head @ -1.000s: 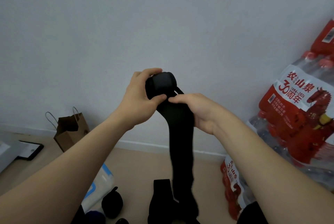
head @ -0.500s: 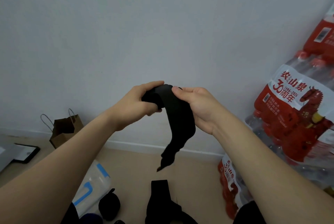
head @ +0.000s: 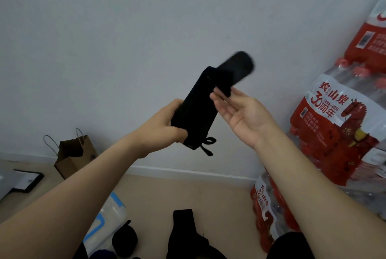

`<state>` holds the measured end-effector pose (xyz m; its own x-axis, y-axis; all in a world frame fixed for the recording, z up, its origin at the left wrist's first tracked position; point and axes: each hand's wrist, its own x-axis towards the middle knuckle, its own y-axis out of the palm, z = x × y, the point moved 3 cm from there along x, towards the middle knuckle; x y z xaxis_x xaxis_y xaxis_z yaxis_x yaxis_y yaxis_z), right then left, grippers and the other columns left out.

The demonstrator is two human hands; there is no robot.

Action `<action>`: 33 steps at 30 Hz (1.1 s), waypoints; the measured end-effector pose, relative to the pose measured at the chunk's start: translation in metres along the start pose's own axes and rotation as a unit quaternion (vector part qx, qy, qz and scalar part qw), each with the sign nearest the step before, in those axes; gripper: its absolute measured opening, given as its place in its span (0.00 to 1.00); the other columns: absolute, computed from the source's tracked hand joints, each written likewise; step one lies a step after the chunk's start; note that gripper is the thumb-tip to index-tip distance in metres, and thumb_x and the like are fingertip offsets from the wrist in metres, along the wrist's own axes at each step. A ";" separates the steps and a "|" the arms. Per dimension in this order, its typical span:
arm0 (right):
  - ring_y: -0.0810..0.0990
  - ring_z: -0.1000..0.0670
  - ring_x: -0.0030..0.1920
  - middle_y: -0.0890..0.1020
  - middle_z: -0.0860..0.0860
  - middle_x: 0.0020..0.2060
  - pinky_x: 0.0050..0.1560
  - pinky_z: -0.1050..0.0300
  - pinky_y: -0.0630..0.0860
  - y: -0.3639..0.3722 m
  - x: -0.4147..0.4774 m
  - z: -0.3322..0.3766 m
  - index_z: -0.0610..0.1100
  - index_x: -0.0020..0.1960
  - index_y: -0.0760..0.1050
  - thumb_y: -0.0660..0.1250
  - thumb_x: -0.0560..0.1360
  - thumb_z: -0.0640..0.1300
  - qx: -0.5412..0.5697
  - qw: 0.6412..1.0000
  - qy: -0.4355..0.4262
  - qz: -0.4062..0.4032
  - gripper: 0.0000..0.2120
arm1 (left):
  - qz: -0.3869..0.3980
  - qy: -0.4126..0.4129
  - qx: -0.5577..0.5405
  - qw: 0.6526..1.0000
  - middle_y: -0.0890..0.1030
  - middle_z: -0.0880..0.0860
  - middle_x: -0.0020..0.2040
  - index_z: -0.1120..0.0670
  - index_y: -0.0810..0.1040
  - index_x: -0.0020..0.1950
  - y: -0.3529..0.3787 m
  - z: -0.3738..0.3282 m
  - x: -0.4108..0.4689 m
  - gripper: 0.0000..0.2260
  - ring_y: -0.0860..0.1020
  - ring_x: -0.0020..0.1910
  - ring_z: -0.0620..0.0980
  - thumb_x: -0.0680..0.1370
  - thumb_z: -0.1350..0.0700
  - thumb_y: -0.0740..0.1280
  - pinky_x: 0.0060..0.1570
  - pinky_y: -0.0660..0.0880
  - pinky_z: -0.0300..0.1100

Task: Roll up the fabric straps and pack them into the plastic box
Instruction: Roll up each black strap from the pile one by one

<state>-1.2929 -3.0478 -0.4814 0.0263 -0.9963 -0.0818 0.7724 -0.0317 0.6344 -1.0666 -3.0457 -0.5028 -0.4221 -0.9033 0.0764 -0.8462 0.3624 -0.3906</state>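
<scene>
Against grey wall (head: 125,29), left hand (head: 165,131) grips strap (head: 198,108) slanting up-right.

Matt black cloth strap (head: 198,108); clear glossy plastic box (head: 108,217); brown paper bag (head: 71,158).

One wide-angle camera, worn on the person's head, is looking forward and slightly down at the white wall (head: 146,18), which is filling most of the picture. Both forearms (head: 83,196) are reaching in from the bottom corners, so the left hand (head: 167,125), gripping the black strap (head: 198,108), and the right hand (head: 244,114) are sitting near the lens, before the wall's middle. Below the wall a strip of floor (head: 167,192) is showing.
</scene>
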 end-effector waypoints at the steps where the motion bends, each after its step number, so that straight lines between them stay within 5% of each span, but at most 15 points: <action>1: 0.89 0.42 0.57 0.86 0.39 0.62 0.53 0.53 0.86 -0.002 0.001 -0.003 0.35 0.70 0.75 0.60 0.85 0.31 -0.014 1.000 0.003 -0.004 0.15 | -0.013 -0.003 -0.030 0.999 0.83 0.55 0.51 0.49 0.78 0.62 0.000 0.000 0.002 0.24 0.83 0.47 0.50 0.67 0.62 0.69 0.49 0.84 0.46; 6: 0.88 0.42 0.58 0.83 0.39 0.63 0.61 0.47 0.85 -0.003 0.006 -0.014 0.44 0.70 0.69 0.63 0.81 0.28 -0.194 0.980 -0.035 -0.039 0.21 | -0.034 -0.034 -0.138 0.989 0.83 0.57 0.49 0.60 0.80 0.59 0.006 0.004 0.009 0.20 0.85 0.50 0.56 0.68 0.62 0.67 0.56 0.84 0.51; 9: 0.84 0.44 0.51 0.81 0.44 0.53 0.58 0.42 0.83 0.002 0.004 -0.026 0.44 0.57 0.74 0.67 0.80 0.39 -0.368 0.924 -0.017 -0.100 0.06 | -0.063 -0.055 -0.163 0.983 0.83 0.56 0.51 0.60 0.79 0.60 0.008 0.006 0.013 0.19 0.86 0.50 0.53 0.69 0.59 0.67 0.55 0.83 0.50; 11: 0.84 0.46 0.47 0.83 0.47 0.47 0.54 0.46 0.80 0.005 0.000 -0.035 0.46 0.52 0.78 0.64 0.81 0.49 -0.439 0.895 0.036 -0.072 0.08 | -0.081 -0.066 -0.163 0.981 0.82 0.56 0.50 0.62 0.77 0.61 0.009 0.007 0.014 0.20 0.84 0.50 0.54 0.70 0.57 0.67 0.55 0.83 0.52; 15: 0.90 0.41 0.52 0.89 0.47 0.53 0.59 0.45 0.84 0.013 -0.004 -0.045 0.46 0.62 0.83 0.65 0.79 0.56 -0.351 0.929 0.095 0.073 0.19 | -0.157 -0.104 -0.199 0.962 0.82 0.62 0.62 0.56 0.75 0.65 0.008 0.010 0.015 0.24 0.83 0.56 0.59 0.70 0.51 0.67 0.59 0.79 0.56; 18: 0.90 0.43 0.52 0.88 0.44 0.56 0.54 0.48 0.85 0.017 -0.004 -0.046 0.45 0.66 0.77 0.77 0.76 0.50 -0.373 0.924 0.026 0.079 0.22 | -0.186 -0.105 -0.223 0.951 0.79 0.61 0.66 0.54 0.72 0.65 0.006 0.009 0.016 0.23 0.81 0.56 0.55 0.72 0.47 0.66 0.56 0.78 0.54; 21: 0.90 0.41 0.48 0.89 0.43 0.52 0.51 0.46 0.87 0.019 -0.005 -0.048 0.47 0.67 0.76 0.79 0.78 0.46 -0.373 0.922 -0.028 0.098 0.21 | -0.186 -0.100 -0.251 0.945 0.80 0.60 0.67 0.56 0.71 0.69 0.008 0.006 0.016 0.24 0.81 0.54 0.52 0.76 0.47 0.66 0.48 0.77 0.46; 26: 0.90 0.42 0.42 0.89 0.45 0.49 0.40 0.52 0.84 0.029 -0.006 -0.045 0.49 0.64 0.79 0.77 0.80 0.47 -0.408 0.902 -0.102 0.097 0.14 | -0.181 -0.042 -0.238 0.953 0.86 0.53 0.53 0.44 0.60 0.73 0.005 0.001 0.012 0.25 0.85 0.45 0.48 0.80 0.52 0.67 0.44 0.78 0.42; 28: 0.89 0.42 0.38 0.89 0.45 0.46 0.36 0.54 0.81 0.030 -0.005 -0.039 0.48 0.61 0.81 0.75 0.81 0.48 -0.405 0.903 -0.123 0.068 0.10 | -0.155 -0.004 -0.184 0.971 0.86 0.49 0.52 0.39 0.66 0.72 0.002 -0.002 0.011 0.20 0.86 0.47 0.48 0.82 0.50 0.66 0.42 0.80 0.38; 30: 0.87 0.44 0.36 0.88 0.44 0.44 0.35 0.54 0.79 0.030 -0.003 -0.035 0.46 0.59 0.82 0.75 0.82 0.48 -0.396 0.906 -0.137 0.054 0.08 | -0.134 0.001 -0.080 0.988 0.77 0.47 0.64 0.34 0.77 0.64 -0.002 -0.003 0.009 0.14 0.83 0.57 0.45 0.79 0.41 0.65 0.49 0.78 0.39; 33: 0.86 0.46 0.35 0.88 0.46 0.41 0.36 0.57 0.80 0.031 -0.003 -0.035 0.47 0.59 0.83 0.77 0.80 0.49 -0.372 0.919 -0.119 0.042 0.10 | -0.117 0.006 -0.018 0.993 0.70 0.39 0.67 0.38 0.78 0.59 -0.005 -0.004 0.003 0.16 0.77 0.64 0.37 0.73 0.37 0.70 0.60 0.74 0.38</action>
<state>-1.2468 -3.0428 -0.4891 0.0338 -0.9849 0.1698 0.9967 0.0206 -0.0789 -1.0653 -3.0496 -0.4972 -0.2170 -0.9609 0.1719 -0.9324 0.1519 -0.3280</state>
